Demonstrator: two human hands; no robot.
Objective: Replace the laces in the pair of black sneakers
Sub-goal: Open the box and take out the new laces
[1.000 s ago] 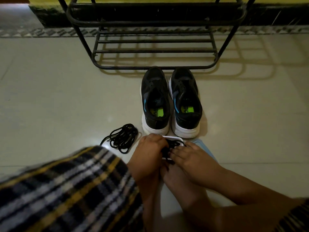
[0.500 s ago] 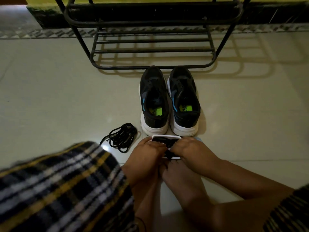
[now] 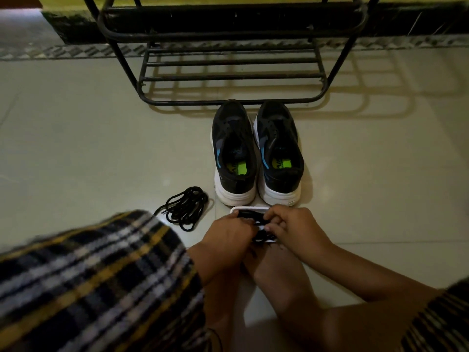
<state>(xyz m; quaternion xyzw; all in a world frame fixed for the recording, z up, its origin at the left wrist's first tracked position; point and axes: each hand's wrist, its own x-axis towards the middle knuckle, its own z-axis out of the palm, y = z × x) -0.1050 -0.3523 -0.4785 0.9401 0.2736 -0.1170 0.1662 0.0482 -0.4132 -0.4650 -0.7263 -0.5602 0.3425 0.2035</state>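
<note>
Two black sneakers with white soles, the left sneaker and the right sneaker, stand side by side on the floor with heels toward me and no laces in them. A loose bundle of black laces lies on the floor to their left. Just before the heels, my left hand and my right hand both grip a white-edged packet of black laces; the fingers of both hands curl on it and hide most of it.
A black metal shoe rack stands behind the sneakers against the wall. My bare foot lies under my hands. A plaid-clothed knee fills the lower left. The floor is pale tile.
Both hands have shifted a little on the packet, and the right hand's fingers now curl over its right end. The sneakers and the loose laces have not moved.
</note>
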